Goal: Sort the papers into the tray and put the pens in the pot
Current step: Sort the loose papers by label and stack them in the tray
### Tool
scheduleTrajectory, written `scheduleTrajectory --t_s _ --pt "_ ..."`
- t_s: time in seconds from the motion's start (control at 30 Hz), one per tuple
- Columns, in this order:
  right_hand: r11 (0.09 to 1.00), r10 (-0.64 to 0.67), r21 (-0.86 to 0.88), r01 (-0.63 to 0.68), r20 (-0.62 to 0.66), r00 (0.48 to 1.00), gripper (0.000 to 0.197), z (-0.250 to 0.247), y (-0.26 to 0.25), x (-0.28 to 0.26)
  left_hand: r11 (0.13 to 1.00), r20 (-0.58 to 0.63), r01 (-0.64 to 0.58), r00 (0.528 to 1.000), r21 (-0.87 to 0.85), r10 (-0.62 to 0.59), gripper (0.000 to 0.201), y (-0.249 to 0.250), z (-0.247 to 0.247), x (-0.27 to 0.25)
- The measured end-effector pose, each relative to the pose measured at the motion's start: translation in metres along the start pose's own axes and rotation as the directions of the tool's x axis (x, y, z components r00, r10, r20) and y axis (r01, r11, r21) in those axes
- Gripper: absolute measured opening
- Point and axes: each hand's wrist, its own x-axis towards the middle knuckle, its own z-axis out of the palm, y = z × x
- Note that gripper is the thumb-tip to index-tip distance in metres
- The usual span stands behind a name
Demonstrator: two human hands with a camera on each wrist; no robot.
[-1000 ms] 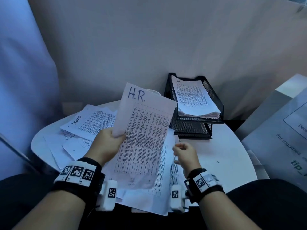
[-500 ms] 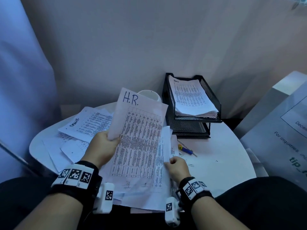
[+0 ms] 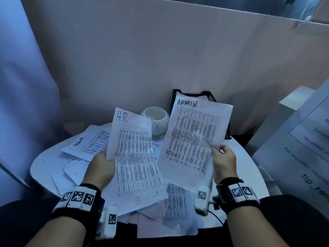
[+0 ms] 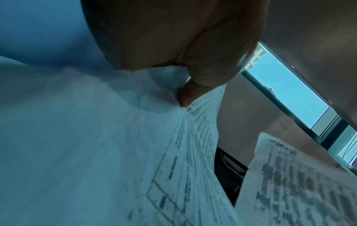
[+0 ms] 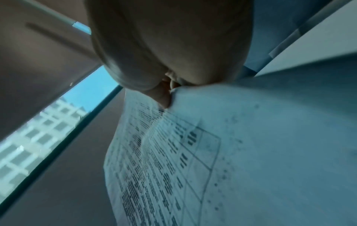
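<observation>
Two printed table sheets [image 3: 135, 157], hand-lettered "H.R." and "ADMIN"

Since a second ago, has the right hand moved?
Yes. The right hand has swung right, away from the H.R. sheet, lifting an ADMIN sheet before the tray.

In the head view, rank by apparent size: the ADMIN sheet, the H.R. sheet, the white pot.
1-2. ADMIN sheet and H.R. sheet: they look alike in size, both held up near the camera, so no ranking between them.
3. White pot: clearly smallest, though farther back and partly hidden by both sheets.
</observation>
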Motion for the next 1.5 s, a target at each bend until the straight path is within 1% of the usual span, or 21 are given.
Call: scheduleTrajectory --t_s 0.1,0.23,0.37,0.47,0.53,0.6,0.7,0.73,0.8,0.9,0.93,0.97,1.0,1.03,1.1,1.13,1.2,1.23,1.3,1.4,1.5 --pt "0.997 0.011 0.075 -0.014 0.041 0.999 0.011 -0.002 -0.005 -0.001 1.0 0.018 -0.015 1.0 0.005 0.015 0.017 -0.001 0.002 -0.001" --pt "0.994 -0.036 0.107 0.026 0.091 0.995 0.01 0.002 -0.004 -0.006 0.997 0.001 -0.036 0.999 0.062 0.036 0.013 -0.006 0.005 0.0" --pt "0.982 -0.035 0.19 0.017 0.095 0.995 0.017 0.002 -0.012 -0.005 0.987 -0.076 -0.024 0.996 0.159 0.037 0.024 -0.012 -0.002 0.008" --pt "0.974 0.016 0.222 -0.046 0.135 0.991 0.017 0.004 -0.013 -0.007 0.986 -0.09 -0.014 0.996 0.165 0.029 0.032 -0.01 -0.008 0.011" --pt "0.975 0.053 0.203 -0.088 0.17 0.984 0.014 0.01 -0.008 -0.01 0.994 -0.055 -0.01 0.998 0.113 0.016 0.022 -0.006 -0.005 0.01" --pt "0.979 0.093 0.159 -0.129 0.215 0.972 0.012 0.017 0.001 -0.015 1.0 -0.002 -0.003 1.0 0.001 0.003 0.014 -0.003 0.002 0.008" --pt "0.986 0.146 0.04 -0.164 0.287 0.947 0.014 0.03 0.02 -0.027 0.974 0.161 0.055 0.987 -0.219 -0.019 0.016 0.001 0.014 0.002" --pt "0.986 0.16 -0.002 -0.168 0.306 0.938 0.015 0.036 0.027 -0.032 0.959 0.212 0.082 0.977 -0.27 -0.023 0.019 0.003 0.018 0.0" --pt "0.983 0.184 -0.053 -0.176 0.343 0.921 0.016 0.047 0.04 -0.042 0.925 0.257 0.126 0.966 -0.358 -0.032 0.027 0.004 0.024 -0.003" --pt "0.981 0.194 -0.071 -0.181 0.359 0.913 0.015 0.064 0.053 -0.057 0.872 0.299 0.197 0.952 -0.449 -0.061 0.072 0.007 0.025 -0.009" --pt "0.98 0.196 -0.084 -0.178 0.356 0.913 0.016 0.068 0.057 -0.061 0.882 0.314 0.184 0.949 -0.434 -0.043 0.081 0.009 0.023 -0.012" --pt "0.979 0.199 -0.105 -0.173 0.36 0.911 0.017 0.071 0.059 -0.066 0.906 0.318 0.141 0.948 -0.399 -0.007 0.084 0.01 0.023 -0.014" --pt "0.979 0.199 -0.119 -0.166 0.368 0.908 0.016 0.073 0.064 -0.069 0.935 0.321 0.089 0.946 -0.344 0.029 0.079 0.009 0.023 -0.014" --pt "0.978 0.199 -0.135 -0.159 0.377 0.905 0.016 0.074 0.067 -0.071 0.958 0.316 0.033 0.947 -0.284 0.061 0.064 0.006 0.024 -0.012" --pt "0.973 0.223 -0.138 -0.184 0.38 0.897 0.019 0.074 0.072 -0.072 0.991 0.249 -0.035 0.966 -0.132 0.067 0.021 0.001 0.027 -0.007" --pt "0.971 0.237 -0.124 -0.205 0.369 0.899 0.019 0.073 0.073 -0.069 0.995 0.217 -0.044 0.974 -0.085 0.062 0.009 -0.003 0.027 -0.003" --pt "0.965 0.253 -0.138 -0.221 0.288 0.924 0.015 0.065 0.074 -0.061 0.998 0.178 -0.031 0.983 -0.058 0.041 0.007 -0.006 0.026 -0.001" --pt "0.96 0.246 -0.194 -0.204 0.23 0.942 0.015 0.057 0.077 -0.056 0.998 0.164 -0.03 0.986 -0.06 0.039 0.008 -0.007 0.024 0.0" --pt "0.922 0.235 -0.344 -0.177 0.134 0.963 0.025 0.04 0.086 -0.046 0.998 0.143 -0.02 0.989 -0.063 0.029 0.007 -0.01 0.021 0.002" --pt "0.859 0.334 -0.437 -0.268 0.081 0.939 0.046 0.023 0.102 -0.039 0.998 0.119 -0.008 0.993 -0.061 0.015 0.007 -0.013 0.018 0.006" --pt "0.837 0.404 -0.441 -0.323 0.099 0.91 0.057 0.024 0.113 -0.039 0.998 0.126 -0.017 0.992 -0.062 0.025 0.007 -0.013 0.019 0.004"
